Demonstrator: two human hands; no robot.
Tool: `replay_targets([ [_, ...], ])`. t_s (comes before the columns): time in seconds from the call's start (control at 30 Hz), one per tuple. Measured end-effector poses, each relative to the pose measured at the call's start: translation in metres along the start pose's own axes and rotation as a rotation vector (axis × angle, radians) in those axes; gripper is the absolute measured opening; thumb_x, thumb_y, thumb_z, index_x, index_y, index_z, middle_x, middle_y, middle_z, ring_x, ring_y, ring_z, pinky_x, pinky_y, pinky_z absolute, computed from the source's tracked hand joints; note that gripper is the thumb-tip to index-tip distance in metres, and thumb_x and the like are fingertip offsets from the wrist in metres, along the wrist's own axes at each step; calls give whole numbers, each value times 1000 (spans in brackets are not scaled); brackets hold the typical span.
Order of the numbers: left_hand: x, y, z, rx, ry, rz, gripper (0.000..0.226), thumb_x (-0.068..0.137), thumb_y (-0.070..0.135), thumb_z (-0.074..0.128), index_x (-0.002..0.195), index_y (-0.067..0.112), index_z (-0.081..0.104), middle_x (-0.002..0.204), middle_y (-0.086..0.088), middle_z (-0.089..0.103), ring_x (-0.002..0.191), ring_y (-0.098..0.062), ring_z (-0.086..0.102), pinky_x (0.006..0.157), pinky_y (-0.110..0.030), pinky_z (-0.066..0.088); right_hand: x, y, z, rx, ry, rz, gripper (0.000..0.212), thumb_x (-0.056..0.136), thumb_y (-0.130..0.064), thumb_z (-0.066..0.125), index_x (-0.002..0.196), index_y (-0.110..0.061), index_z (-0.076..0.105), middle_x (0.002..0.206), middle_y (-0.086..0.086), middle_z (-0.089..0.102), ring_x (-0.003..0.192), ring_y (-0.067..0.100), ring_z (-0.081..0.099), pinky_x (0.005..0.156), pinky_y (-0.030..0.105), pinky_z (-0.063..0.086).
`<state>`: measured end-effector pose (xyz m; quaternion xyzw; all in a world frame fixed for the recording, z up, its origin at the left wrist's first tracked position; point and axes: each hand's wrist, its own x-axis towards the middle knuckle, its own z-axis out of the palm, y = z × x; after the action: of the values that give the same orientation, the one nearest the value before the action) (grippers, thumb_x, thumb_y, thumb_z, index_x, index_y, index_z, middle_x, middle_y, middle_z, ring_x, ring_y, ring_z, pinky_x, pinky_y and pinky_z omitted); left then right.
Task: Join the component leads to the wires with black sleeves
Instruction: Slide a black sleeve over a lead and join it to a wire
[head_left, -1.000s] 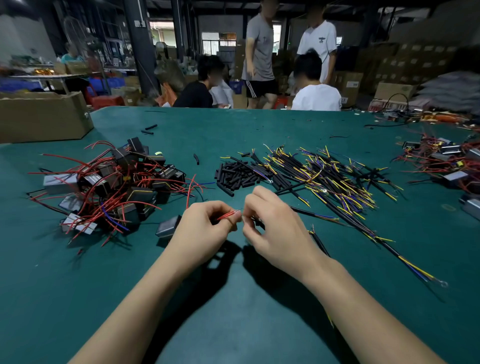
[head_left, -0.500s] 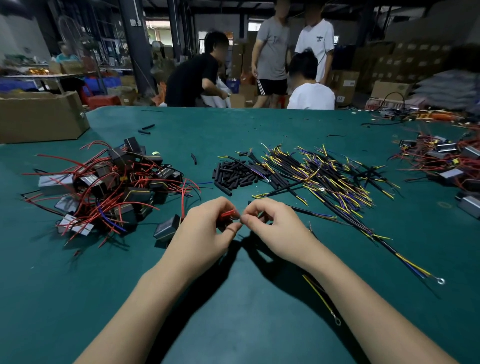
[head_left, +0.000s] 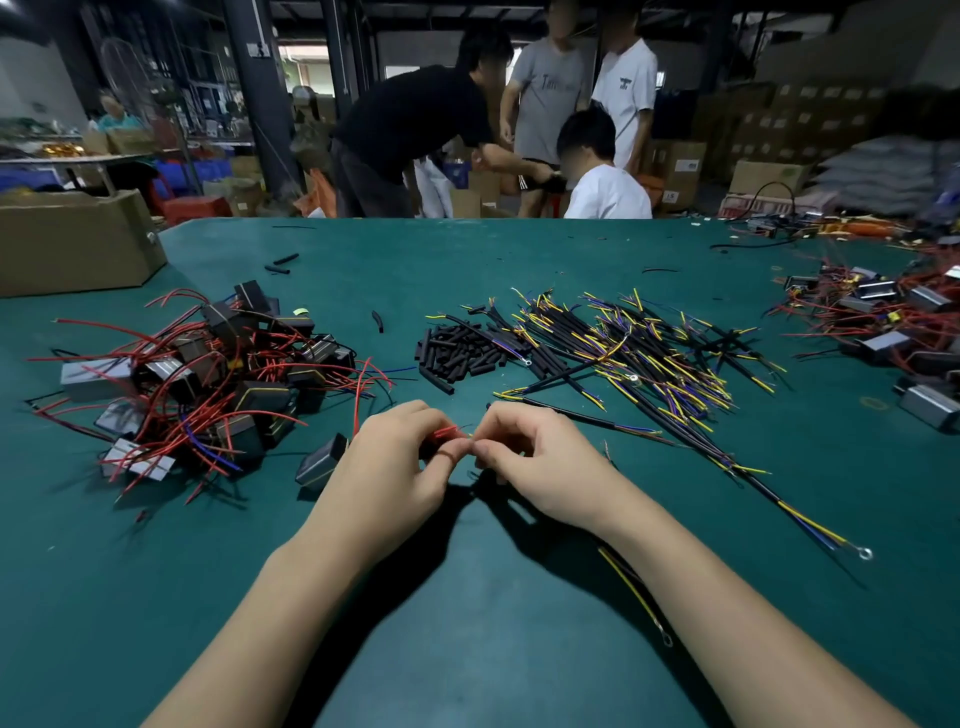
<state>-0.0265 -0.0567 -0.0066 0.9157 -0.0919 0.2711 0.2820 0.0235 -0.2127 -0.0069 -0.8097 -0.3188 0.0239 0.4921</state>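
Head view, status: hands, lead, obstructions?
Left hand pinching red lead. Right hand pinching wire end against it. Nothing in the way.

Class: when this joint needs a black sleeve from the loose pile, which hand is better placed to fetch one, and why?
Probably the right hand. The sleeve pile lies ahead, slightly nearer it, while the left hand pinches the red leads and should keep holding them. The right would first have to release its wire.

Table (head_left: 467, 623) teal-green; component leads (head_left: 311, 371) red; sleeves (head_left: 457, 353) black; wires (head_left: 649, 353) black, yellow-and-blue ends.
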Motion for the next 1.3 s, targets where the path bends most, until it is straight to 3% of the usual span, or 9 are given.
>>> replay_targets([
  [0.1, -1, -1, 1, -27, -33, -128, 11, 87, 27, 64, 83, 18, 68, 79, 7, 65, 80, -17, 61, 75, -36, 50, -2, -3, 0, -217, 41, -133, 12, 89, -10, 59, 78, -13, 57, 70, 5, 57, 66, 19, 48, 62, 31, 41],
  [0.27, 3, -2, -2, -125, -95, -294, 21, 88, 27, 63, 69, 19, 63, 61, 4, 61, 61, -18, 53, 63, -32, 45, -3, -6, 3, -484, 69, -315, 7, 92, -14, 53, 86, -11, 54, 82, 1, 51, 75, 21, 47, 64, 41, 44],
  [0.37, 4, -2, -4, -256, -70, -318, 15, 88, 20, 65, 73, 15, 67, 65, -1, 66, 62, -11, 57, 64, -28, 47, -1, -6, 4, -291, 138, -237, 5, 90, -13, 60, 85, -11, 59, 77, -2, 58, 71, 16, 52, 65, 27, 44],
  [0.43, 3, 0, -4, -273, -43, -292, 12, 86, 17, 67, 75, 14, 68, 63, 8, 64, 58, 3, 56, 60, -15, 44, 2, -6, 3, -10, 137, -22, 8, 87, -11, 65, 93, -13, 60, 76, -2, 60, 66, 12, 54, 61, 15, 42],
  [0.5, 3, 1, -3, -283, -41, -279, 8, 86, 16, 68, 78, 13, 69, 64, 13, 64, 57, 9, 55, 60, -6, 40, 4, -4, 0, 262, 76, 182, 18, 89, -11, 63, 106, -14, 58, 76, -3, 64, 59, 8, 54, 57, 13, 40],
  [0.6, 3, 0, -4, -319, -63, -282, 7, 88, 15, 66, 85, 11, 72, 71, 9, 68, 62, 6, 58, 65, -9, 43, 5, -1, -5, 446, 51, 285, 18, 93, -9, 55, 109, -9, 64, 68, -7, 67, 56, 7, 55, 54, 18, 38],
  [0.73, 4, 1, -6, -344, -56, -298, 13, 92, 18, 61, 87, 14, 72, 74, 4, 69, 66, -5, 60, 66, -14, 46, 2, -1, -7, 470, 6, 308, 17, 93, -9, 55, 99, -15, 70, 77, -1, 67, 60, 9, 55, 58, 21, 39],
  [1.07, 5, 0, -7, -449, -52, -301, 12, 90, 13, 62, 89, 19, 72, 69, 10, 68, 64, -1, 59, 67, -15, 48, 2, -2, -12, 691, -54, 294, 21, 89, -2, 59, 108, -8, 65, 78, 2, 71, 65, 3, 61, 55, 12, 46],
  [1.3, 4, 3, -6, -372, 43, -187, 3, 82, 18, 72, 85, 17, 74, 74, 12, 70, 69, 7, 60, 70, -7, 41, 1, -3, -11, 449, -16, 239, 12, 83, -8, 69, 88, -19, 71, 78, -7, 72, 73, 1, 63, 65, 22, 39],
])
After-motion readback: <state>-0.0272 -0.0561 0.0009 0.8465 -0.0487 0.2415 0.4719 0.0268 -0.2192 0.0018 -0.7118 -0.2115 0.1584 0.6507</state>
